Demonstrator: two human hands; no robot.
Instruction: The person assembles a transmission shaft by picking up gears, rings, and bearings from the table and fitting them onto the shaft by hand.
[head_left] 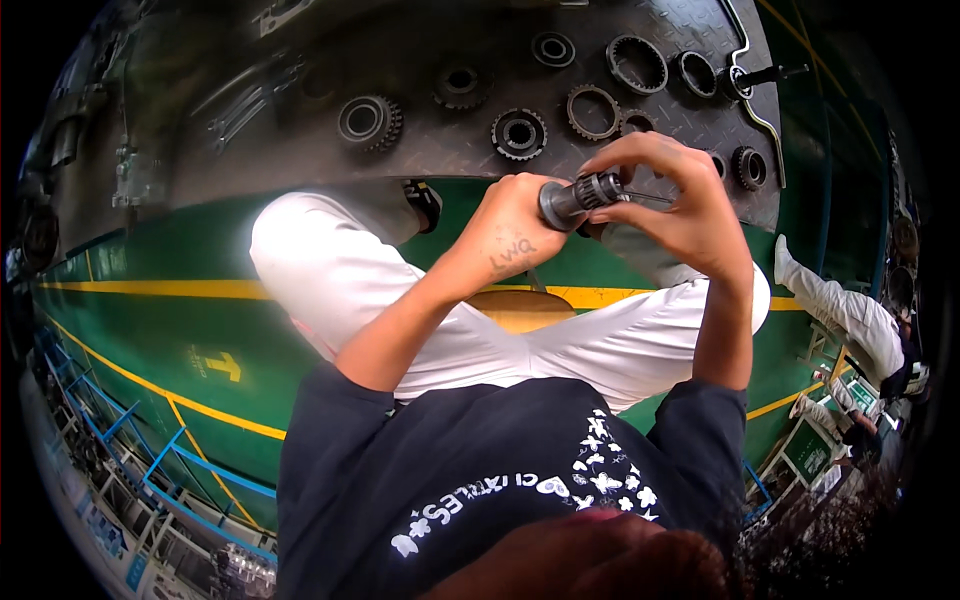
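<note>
Over my lap, near the metal table's front edge, a dark splined gear shaft (570,203) is held tilted between my two hands. My left hand (510,222) is closed round its wide, smooth collar end. With thumb and fingers curled about the toothed end, my right hand (690,195) grips the shaft from the other side. A thin dark rod (647,197) sticks out past that end toward my right palm; whether it is part of the shaft cannot be told. Just beyond my hands lie a toothed ring gear (519,134) and a synchronizer ring (593,111).
The dark metal table (420,65) bears several more gears and rings, among them a large gear (368,123) and a wide ring (637,65). A long shaft (768,76) lies at the right edge. A wooden stool (520,310) is under me. Another person (850,310) sits far right.
</note>
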